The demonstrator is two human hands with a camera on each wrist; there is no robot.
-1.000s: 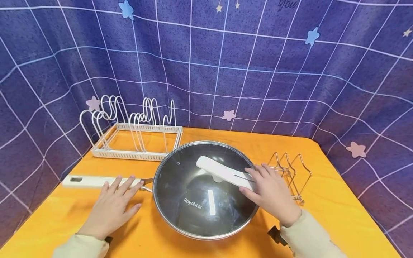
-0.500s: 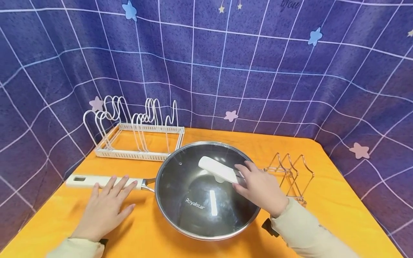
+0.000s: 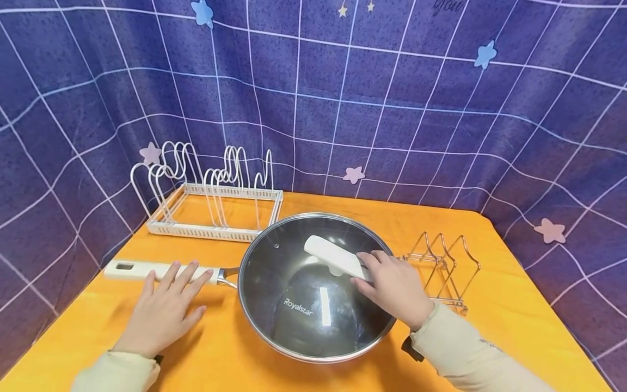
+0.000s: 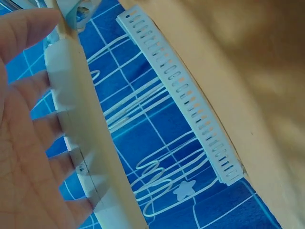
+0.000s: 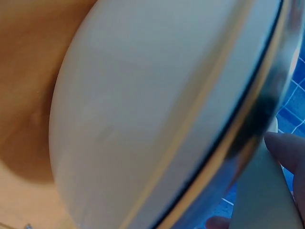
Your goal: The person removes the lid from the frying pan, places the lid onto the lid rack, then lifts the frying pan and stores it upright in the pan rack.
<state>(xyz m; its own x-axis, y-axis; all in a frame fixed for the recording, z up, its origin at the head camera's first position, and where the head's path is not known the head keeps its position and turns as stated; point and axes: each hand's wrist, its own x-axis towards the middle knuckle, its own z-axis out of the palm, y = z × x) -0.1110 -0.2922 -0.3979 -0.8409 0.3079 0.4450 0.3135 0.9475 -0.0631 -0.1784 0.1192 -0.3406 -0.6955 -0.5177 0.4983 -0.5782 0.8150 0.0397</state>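
Left hand (image 3: 164,313): fingers spread, near straight, laid across pan handle (image 3: 137,268), not wrapped round it; firm contact cannot be told | Right hand (image 3: 394,286): thumb and fingers clamped on near end of lid handle (image 3: 333,255) | Glass lid (image 3: 289,272): on pan (image 5: 119,109), mid-table, between the racks (image 3: 210,232)

From my remote seat I saw a blue-violet cloth (image 3: 313,81) behind the table (image 3: 529,332), folding forward along both sides. I could make out its pale grid, pink and blue stars (image 3: 354,175), little yellow stars (image 3: 342,11) near the top, and dark lettering (image 3: 448,6) at the upper edge. The table was orange, its far right corner rounded, with soft shadows near its front. In the wrist views I found the cloth a stronger blue.
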